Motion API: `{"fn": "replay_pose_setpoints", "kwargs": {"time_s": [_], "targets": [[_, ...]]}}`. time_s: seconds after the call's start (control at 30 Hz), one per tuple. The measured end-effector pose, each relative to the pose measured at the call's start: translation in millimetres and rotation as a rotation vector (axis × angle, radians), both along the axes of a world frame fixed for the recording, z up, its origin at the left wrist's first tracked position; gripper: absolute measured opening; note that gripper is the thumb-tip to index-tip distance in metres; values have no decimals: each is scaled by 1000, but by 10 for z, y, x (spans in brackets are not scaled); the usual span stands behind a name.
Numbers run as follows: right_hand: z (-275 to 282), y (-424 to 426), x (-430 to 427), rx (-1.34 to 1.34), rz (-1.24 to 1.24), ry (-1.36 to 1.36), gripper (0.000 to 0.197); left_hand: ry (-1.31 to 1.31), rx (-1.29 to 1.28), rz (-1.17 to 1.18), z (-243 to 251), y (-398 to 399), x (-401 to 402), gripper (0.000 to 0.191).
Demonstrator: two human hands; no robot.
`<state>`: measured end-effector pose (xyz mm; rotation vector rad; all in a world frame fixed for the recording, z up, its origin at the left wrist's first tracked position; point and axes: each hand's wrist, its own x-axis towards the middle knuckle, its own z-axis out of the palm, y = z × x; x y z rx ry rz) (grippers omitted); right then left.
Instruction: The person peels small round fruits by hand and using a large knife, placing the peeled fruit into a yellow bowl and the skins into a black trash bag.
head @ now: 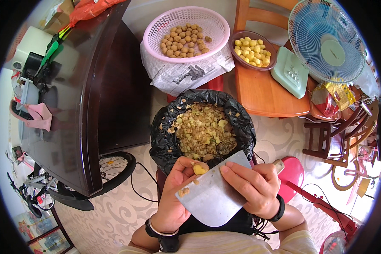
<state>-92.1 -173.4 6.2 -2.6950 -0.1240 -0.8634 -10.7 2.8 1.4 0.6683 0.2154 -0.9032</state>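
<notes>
Between the thumb and fingers of my left hand is a small, partly peeled potato, its yellow flesh showing. My right hand grips a broad metal cleaver, fingertips on the flat of the blade, with the blade's edge against or close to the potato. Bits of brown peel stick to the blade. Just beyond both hands stands a bin lined with a black plastic bag, holding many peel scraps. Unpeeled small potatoes lie in a pink basket; peeled yellow ones fill a brown bowl.
A dark table stands at the left, with a bicycle wheel beneath its near end. On the right are a wooden chair carrying the bowl and a green fan base, a fan head and a pink stool. Newspaper lies under the basket.
</notes>
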Motion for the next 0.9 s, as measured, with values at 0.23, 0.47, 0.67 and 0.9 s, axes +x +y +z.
{"fn": "replay_pose_setpoints", "kwargs": {"time_s": [0.23, 0.47, 0.67, 0.9], "targets": [[-25, -54, 7, 82, -23, 59, 43, 23, -8, 23, -46, 38, 16, 26], [-53, -136, 1, 217, -57, 151, 42, -49, 57, -12, -15, -4, 52, 30], [34, -23, -9, 80, 6, 57, 40, -127, 84, 14, -62, -12, 25, 34], [12, -39, -10, 87, 16, 73, 41, -265, 144, 58, -76, -2, 9, 39]]}}
